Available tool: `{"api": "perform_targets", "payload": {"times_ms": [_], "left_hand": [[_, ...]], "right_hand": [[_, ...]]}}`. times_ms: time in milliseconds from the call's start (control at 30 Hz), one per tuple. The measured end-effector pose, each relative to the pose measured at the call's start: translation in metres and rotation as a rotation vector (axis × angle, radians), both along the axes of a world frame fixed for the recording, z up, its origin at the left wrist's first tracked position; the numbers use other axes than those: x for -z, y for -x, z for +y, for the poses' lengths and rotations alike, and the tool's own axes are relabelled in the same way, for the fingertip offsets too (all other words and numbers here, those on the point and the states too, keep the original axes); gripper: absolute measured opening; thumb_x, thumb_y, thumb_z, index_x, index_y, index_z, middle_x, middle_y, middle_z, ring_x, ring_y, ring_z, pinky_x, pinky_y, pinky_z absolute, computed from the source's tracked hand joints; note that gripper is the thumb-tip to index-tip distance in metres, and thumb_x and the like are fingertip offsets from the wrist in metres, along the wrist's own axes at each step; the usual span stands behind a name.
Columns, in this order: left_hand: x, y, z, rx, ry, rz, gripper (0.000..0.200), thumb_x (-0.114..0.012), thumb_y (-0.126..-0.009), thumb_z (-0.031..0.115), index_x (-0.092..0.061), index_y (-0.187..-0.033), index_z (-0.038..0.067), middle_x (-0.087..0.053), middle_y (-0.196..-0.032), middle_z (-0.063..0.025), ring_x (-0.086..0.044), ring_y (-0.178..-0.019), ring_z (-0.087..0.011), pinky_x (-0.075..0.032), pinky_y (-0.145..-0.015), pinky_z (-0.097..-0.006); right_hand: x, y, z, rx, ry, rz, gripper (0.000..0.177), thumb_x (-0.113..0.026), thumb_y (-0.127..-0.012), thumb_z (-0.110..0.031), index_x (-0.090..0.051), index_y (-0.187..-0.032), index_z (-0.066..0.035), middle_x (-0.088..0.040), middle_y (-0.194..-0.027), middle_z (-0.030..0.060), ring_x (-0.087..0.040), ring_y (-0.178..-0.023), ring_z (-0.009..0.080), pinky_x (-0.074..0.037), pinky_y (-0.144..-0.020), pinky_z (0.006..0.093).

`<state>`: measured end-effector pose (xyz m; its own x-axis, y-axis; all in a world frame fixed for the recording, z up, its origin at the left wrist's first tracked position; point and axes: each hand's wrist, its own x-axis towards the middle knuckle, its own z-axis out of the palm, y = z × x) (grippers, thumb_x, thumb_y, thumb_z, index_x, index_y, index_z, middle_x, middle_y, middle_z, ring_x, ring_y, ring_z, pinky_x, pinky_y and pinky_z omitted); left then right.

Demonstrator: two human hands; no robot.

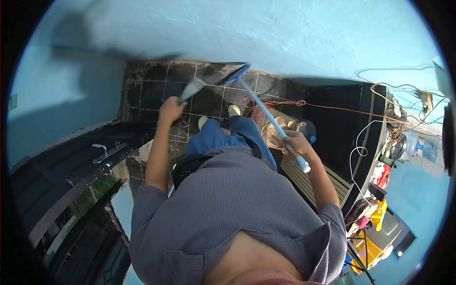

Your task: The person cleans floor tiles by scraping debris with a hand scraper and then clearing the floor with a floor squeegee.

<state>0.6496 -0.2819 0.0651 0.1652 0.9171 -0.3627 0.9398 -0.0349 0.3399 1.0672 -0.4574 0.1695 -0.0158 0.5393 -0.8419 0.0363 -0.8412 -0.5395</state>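
Note:
My left hand (172, 111) is closed around the dark handle of a short tool (193, 88) with a pale, flared end, too blurred to name; it hangs over the floor. Across to the right, my right hand (296, 144) grips the light blue pole of a long-handled squeegee (266, 111), near its top end. The pole slants down and away to a blue crossbar head (237, 73), close to the foot of the wall. Dark floor tiles (153, 92) with pale grout lie under both tools. A greyish smear shows on the tiles beside the head.
A light blue wall (228, 28) rises ahead. To my right, a brown sack (275, 130), an orange cord (332, 109) and a blue-capped container (309, 130) sit by a black cabinet (337, 114). A dark counter with a faucet (100, 148) is on the left.

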Motion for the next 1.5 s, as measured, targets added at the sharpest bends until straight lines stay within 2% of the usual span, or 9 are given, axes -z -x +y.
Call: {"api": "perform_targets", "payload": {"times_ms": [400, 433, 633, 733, 800, 867, 1067, 1233, 1500], "left_hand": [[-0.122, 0.145, -0.024, -0.542, -0.342, 0.265, 0.056, -0.055, -0.078, 0.04, -0.048, -0.112, -0.003, -0.043, -0.121, -0.021, -0.036, -0.117, -0.0324, -0.032, -0.095, -0.0386], [-0.118, 0.157, -0.024, -0.566, -0.344, 0.304, 0.056, -0.054, -0.078, 0.041, -0.048, -0.114, -0.002, -0.04, -0.124, -0.0197, -0.035, -0.118, -0.0329, -0.03, -0.096, -0.0419], [-0.124, 0.172, -0.022, -0.709, -0.153, 0.501, 0.058, -0.05, -0.08, 0.045, -0.049, -0.114, -0.002, -0.036, -0.128, -0.0188, -0.022, -0.124, -0.0353, -0.023, -0.099, -0.0479], [-0.097, 0.199, -0.025, -0.802, -0.221, 0.382, 0.059, -0.046, -0.081, 0.047, -0.053, -0.108, -0.005, -0.031, -0.131, -0.0213, -0.015, -0.126, -0.0365, -0.021, -0.1, -0.0487], [-0.066, 0.227, -0.026, -0.83, -0.253, 0.374, 0.06, -0.045, -0.081, 0.047, -0.054, -0.106, -0.007, -0.029, -0.131, -0.0217, -0.014, -0.127, -0.0369, -0.019, -0.101, -0.0491], [-0.061, 0.238, -0.02, -0.845, -0.29, 0.367, 0.061, -0.044, -0.082, 0.047, -0.055, -0.104, -0.008, -0.028, -0.132, -0.0222, -0.014, -0.127, -0.0372, -0.018, -0.101, -0.0494], [-0.069, 0.228, -0.018, -0.826, -0.201, 0.342, 0.06, -0.048, -0.08, 0.044, -0.051, -0.108, -0.009, -0.034, -0.127, -0.0247, -0.016, -0.125, -0.0399, -0.012, -0.104, -0.0452], [-0.043, 0.236, -0.018, -0.735, -0.297, 0.261, 0.061, -0.051, -0.078, 0.043, -0.049, -0.111, -0.008, -0.033, -0.128, -0.0241, -0.024, -0.122, -0.0403, -0.02, -0.101, -0.0459], [-0.101, 0.197, -0.033, -0.689, -0.312, 0.231, 0.065, -0.054, -0.079, 0.039, -0.041, -0.116, -0.012, -0.032, -0.13, -0.0218, -0.02, -0.124, -0.0379, -0.024, -0.1, -0.0419]], "right_hand": [[0.136, -0.098, -0.009, -0.512, -0.09, -0.647, 0.014, -0.05, -0.071, -0.004, -0.056, -0.069, 0.009, -0.052, -0.052, 0.0122, -0.054, -0.042, 0.0222, -0.042, -0.035, 0.0347], [0.127, -0.091, 0.005, -0.101, 0.118, -0.578, 0.014, -0.052, -0.069, -0.007, -0.056, -0.07, 0.006, -0.054, -0.052, 0.0143, -0.057, -0.046, 0.0229, -0.043, -0.041, 0.0381], [0.227, -0.095, 0.028, 0.2, 0.394, -0.144, 0.023, -0.05, -0.075, -0.017, -0.058, -0.075, 0.005, -0.058, -0.06, 0.0103, -0.056, -0.052, 0.0219, -0.045, -0.048, 0.035], [0.268, -0.011, 0.058, 0.088, 0.104, -0.684, 0.018, -0.058, -0.069, -0.016, -0.063, -0.076, 0.0, -0.063, -0.072, 0.01, -0.062, -0.068, 0.0189, -0.047, -0.058, 0.0322], [0.31, 0.011, 0.056, -1.305, -0.327, -1.003, 0.014, -0.061, -0.063, -0.013, -0.063, -0.07, -0.001, -0.063, -0.078, 0.0131, -0.062, -0.071, 0.0223, -0.048, -0.057, 0.0345], [0.414, 0.021, 0.022, -1.073, -0.383, -0.973, 0.014, -0.06, -0.062, -0.011, -0.061, -0.07, 0.001, -0.061, -0.075, 0.0169, -0.062, -0.067, 0.0258, -0.047, -0.052, 0.0356], [0.213, 0.108, 0.021, -0.626, -0.137, -0.771, 0.022, -0.047, -0.071, -0.011, -0.059, -0.078, 0.007, -0.059, -0.084, 0.0236, -0.06, -0.08, 0.035, -0.048, -0.068, 0.0424], [0.176, 0.094, 0.019, -0.607, -0.045, -0.479, 0.031, -0.055, -0.064, -0.012, -0.056, -0.086, 0.01, -0.058, -0.064, 0.0239, -0.06, -0.055, 0.0349, -0.05, -0.052, 0.0398], [0.151, 0.075, 0.037, -0.799, -0.335, -0.91, 0.024, -0.048, -0.067, -0.005, -0.058, -0.089, -0.001, -0.06, -0.079, 0.022, -0.059, -0.079, 0.0355, -0.047, -0.069, 0.0436]]}}
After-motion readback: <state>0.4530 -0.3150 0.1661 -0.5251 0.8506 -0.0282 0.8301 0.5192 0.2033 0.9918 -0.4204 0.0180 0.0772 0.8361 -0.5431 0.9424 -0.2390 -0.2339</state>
